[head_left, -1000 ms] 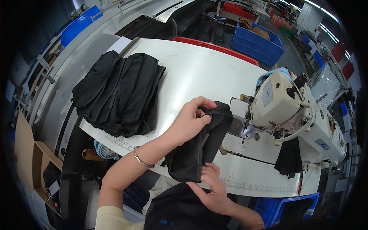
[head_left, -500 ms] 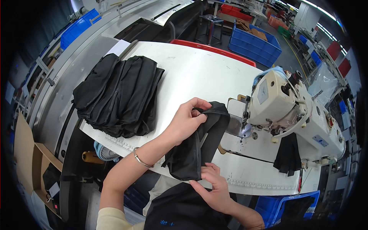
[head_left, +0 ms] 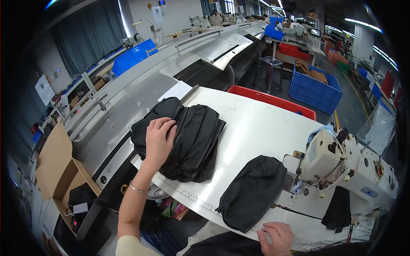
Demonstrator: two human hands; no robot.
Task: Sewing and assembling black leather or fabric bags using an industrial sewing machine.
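A flat black fabric piece (head_left: 253, 194) with a rounded outline lies on the white sewing table, left of the sewing machine's needle area. At its near end, by the table's front edge, my right hand (head_left: 278, 239) rests with fingers loosely bent and open, holding nothing visible. To the left, my left hand (head_left: 159, 141) is over a pile of black fabric pieces (head_left: 198, 141). Its fingers are loosely curved, with no cloth visible between them. The cream sewing machine (head_left: 326, 153) stands at the right.
A red bin (head_left: 273, 102) runs behind the white table (head_left: 247, 123). Beyond it stands a blue crate (head_left: 315, 89) with brown pieces. An opened cardboard box (head_left: 81, 175) is at the left, and a small fan (head_left: 157, 193) sits below the table edge. Black strips (head_left: 337, 209) hang by the machine.
The black piece that both hands held now lies flat on the table, released. My left hand has moved left to the pile. The view has shifted up and left.
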